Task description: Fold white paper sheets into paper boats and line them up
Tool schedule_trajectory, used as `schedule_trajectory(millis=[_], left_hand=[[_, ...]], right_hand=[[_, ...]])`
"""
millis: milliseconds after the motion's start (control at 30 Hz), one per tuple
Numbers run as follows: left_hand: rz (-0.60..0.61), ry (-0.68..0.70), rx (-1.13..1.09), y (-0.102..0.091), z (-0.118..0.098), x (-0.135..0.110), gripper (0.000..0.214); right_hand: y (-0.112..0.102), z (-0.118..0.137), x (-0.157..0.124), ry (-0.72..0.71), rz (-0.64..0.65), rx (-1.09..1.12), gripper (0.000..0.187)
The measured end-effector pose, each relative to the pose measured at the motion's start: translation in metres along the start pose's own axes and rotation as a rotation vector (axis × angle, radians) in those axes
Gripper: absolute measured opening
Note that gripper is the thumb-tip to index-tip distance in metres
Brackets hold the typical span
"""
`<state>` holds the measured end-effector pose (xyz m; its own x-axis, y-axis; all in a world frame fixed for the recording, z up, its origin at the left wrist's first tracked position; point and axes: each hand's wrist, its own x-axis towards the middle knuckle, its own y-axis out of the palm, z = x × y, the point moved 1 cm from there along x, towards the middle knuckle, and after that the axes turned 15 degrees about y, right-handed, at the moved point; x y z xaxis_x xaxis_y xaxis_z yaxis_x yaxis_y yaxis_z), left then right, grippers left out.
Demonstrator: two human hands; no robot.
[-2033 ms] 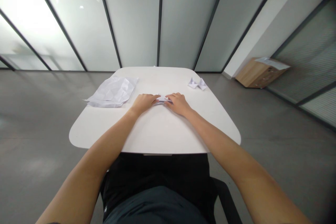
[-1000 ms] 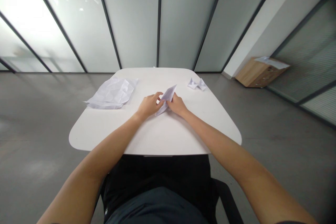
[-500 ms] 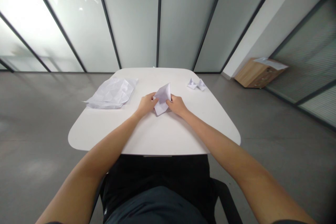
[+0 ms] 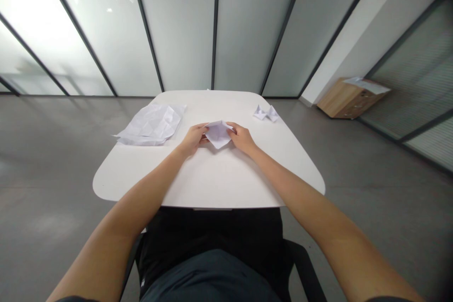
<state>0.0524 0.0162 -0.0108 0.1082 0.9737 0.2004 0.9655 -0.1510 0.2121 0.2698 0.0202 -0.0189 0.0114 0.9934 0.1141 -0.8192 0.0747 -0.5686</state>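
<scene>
Over the middle of the white table, a folded sheet of white paper (image 4: 218, 135) is held between my two hands, its surface creased into a diamond shape. My left hand (image 4: 195, 138) pinches its left corner, thumb above and fingers partly behind. On the opposite corner, my right hand (image 4: 242, 137) is closed the same way, with some of its fingers hidden by the paper. A small shadow lies under the paper's lower point.
Crumpled white sheets (image 4: 152, 125) lie at the table's left, one corner over the edge. Two small folded paper shapes (image 4: 266, 113) stand at the right edge of the table (image 4: 212, 184). A wooden cabinet (image 4: 348, 99) with papers on top stands beyond, by the glass wall.
The paper has been turned from an upright, tilted shape to a wider, flatter diamond. Both hands have shifted from its lower sides to its left and right corners, slightly farther apart.
</scene>
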Motion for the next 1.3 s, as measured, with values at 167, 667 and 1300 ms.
schedule_trajectory(millis=[167,667,1300], left_hand=[[-0.003,-0.056,-0.079,-0.002,-0.004,0.000,0.048],[0.089,-0.027,-0.025,-0.011,-0.003,-0.001,0.047],[0.125,0.055,0.089,-0.010,0.007,0.000,0.059]], right_hand=[[-0.001,-0.005,0.004,0.097,0.096,0.181,0.041],[-0.015,-0.004,-0.001,0.187,0.432,0.609,0.051],[-0.005,-0.013,0.007,0.232,0.184,0.444,0.038]])
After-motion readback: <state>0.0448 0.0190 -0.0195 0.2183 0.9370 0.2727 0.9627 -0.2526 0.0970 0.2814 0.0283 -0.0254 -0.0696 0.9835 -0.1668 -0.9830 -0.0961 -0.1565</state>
